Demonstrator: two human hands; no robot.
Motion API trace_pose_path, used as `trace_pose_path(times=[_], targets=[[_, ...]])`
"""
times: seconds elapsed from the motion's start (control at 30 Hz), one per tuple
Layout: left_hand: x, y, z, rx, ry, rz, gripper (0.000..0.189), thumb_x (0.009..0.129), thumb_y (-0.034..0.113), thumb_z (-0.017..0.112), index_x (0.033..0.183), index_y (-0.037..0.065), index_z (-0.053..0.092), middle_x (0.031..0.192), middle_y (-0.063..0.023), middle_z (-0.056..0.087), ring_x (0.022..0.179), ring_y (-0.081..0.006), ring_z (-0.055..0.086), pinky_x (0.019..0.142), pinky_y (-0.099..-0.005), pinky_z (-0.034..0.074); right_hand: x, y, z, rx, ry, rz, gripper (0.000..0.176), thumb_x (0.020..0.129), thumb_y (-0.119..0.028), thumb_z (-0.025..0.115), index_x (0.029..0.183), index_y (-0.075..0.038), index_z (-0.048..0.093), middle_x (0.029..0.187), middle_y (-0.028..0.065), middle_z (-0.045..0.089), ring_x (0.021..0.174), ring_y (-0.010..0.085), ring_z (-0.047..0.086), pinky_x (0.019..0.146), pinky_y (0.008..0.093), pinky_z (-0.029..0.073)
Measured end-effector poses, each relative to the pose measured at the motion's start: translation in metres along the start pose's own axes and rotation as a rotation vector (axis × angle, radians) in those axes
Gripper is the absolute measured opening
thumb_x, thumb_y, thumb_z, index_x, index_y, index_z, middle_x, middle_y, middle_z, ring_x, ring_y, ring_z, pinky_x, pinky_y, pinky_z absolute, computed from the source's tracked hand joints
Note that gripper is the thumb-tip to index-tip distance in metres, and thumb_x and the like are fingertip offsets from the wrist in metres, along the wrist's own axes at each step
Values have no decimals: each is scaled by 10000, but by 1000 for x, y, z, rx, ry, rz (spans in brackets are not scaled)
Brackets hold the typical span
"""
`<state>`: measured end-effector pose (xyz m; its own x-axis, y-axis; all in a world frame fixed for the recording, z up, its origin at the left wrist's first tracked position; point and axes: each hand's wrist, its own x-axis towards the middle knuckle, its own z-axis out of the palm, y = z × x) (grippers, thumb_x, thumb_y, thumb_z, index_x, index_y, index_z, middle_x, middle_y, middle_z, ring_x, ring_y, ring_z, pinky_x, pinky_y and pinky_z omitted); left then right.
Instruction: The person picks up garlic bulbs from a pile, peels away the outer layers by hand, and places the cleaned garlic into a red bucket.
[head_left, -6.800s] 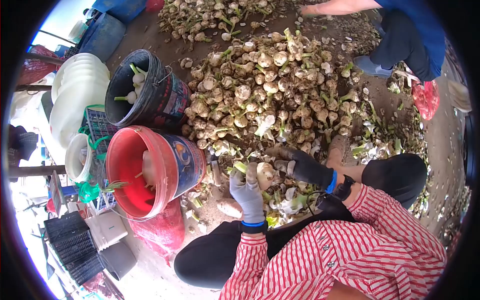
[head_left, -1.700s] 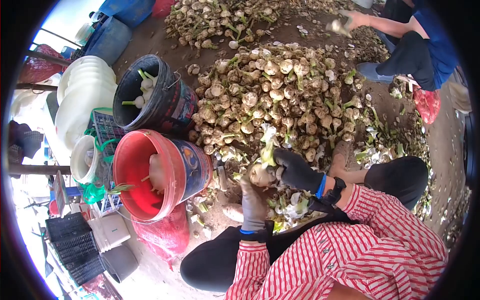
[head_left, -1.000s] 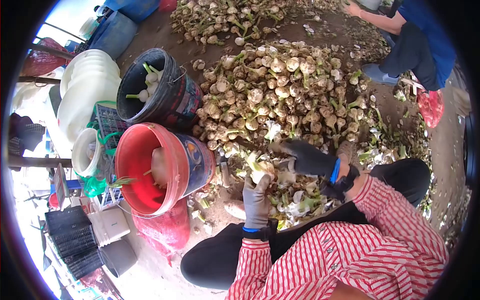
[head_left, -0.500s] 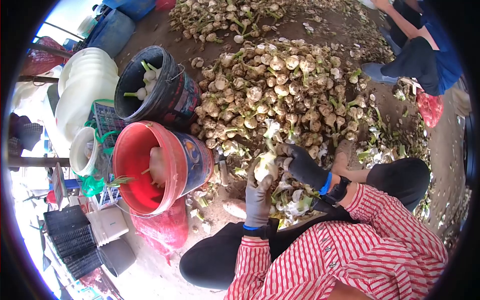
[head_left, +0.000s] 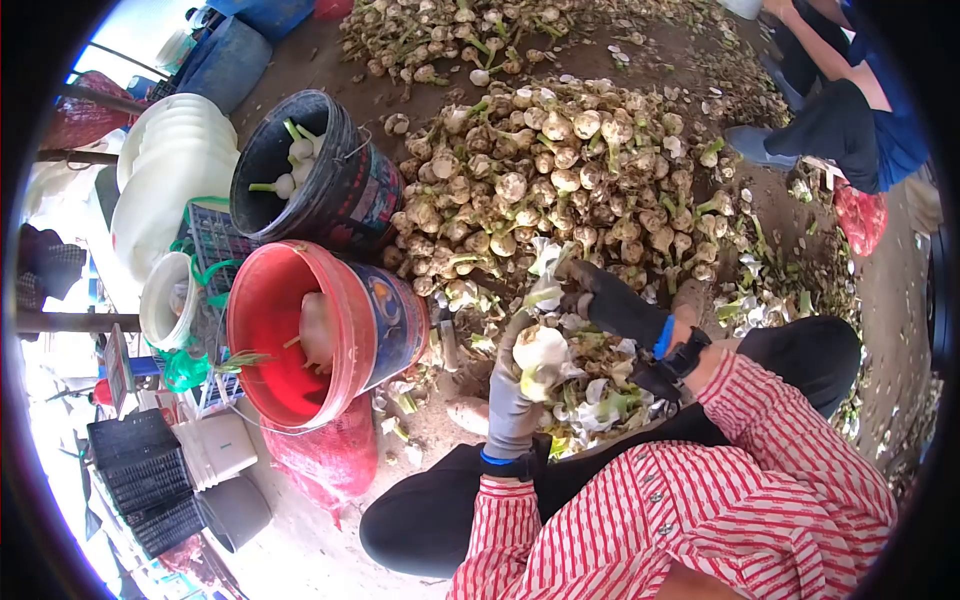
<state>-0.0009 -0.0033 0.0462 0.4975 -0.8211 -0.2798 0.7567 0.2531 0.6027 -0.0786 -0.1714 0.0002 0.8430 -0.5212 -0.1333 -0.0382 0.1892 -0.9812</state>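
Observation:
My left hand (head_left: pixel 511 405), in a grey glove, is wrapped round a whitish garlic bulb (head_left: pixel 541 357) with its stalk pointing up and away. My right hand (head_left: pixel 622 308), in a darker glove, is beside the stalk, with its fingertips closed at the loose pale garlic skin (head_left: pixel 548 262). The exact grip there is partly hidden by the fingers. Underneath, a heap of peeled skins and green scraps (head_left: pixel 606 400) lies between my legs. Just ahead rises a big pile of unpeeled garlic bulbs (head_left: pixel 560 180).
To the left stand a red bucket (head_left: pixel 285 375) with garlic inside and a black bucket (head_left: pixel 265 215) holding stalked white bulbs. A red mesh bag (head_left: pixel 325 460) lies beneath the red bucket. A co-worker's leg (head_left: pixel 825 130) is at upper right. Black crates (head_left: pixel 135 470) sit lower left.
The bulb has tilted in my left hand and shows more white surface. My right hand has shifted slightly up and away from the bulb, with the skin drawn along the stalk.

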Motion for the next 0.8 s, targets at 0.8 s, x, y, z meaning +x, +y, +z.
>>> trace_pose_path(times=[0.8], targets=[[-2,-9,-29,-64,12,-40,686,682,95,721,1259,27,357,1188,-164,512,1010,-214,562,870,-296,455,-3,-31,1,134,-3,44,163,850,-136,508,948,-6,519,777,1,517,704,95,497,650,229,421]])
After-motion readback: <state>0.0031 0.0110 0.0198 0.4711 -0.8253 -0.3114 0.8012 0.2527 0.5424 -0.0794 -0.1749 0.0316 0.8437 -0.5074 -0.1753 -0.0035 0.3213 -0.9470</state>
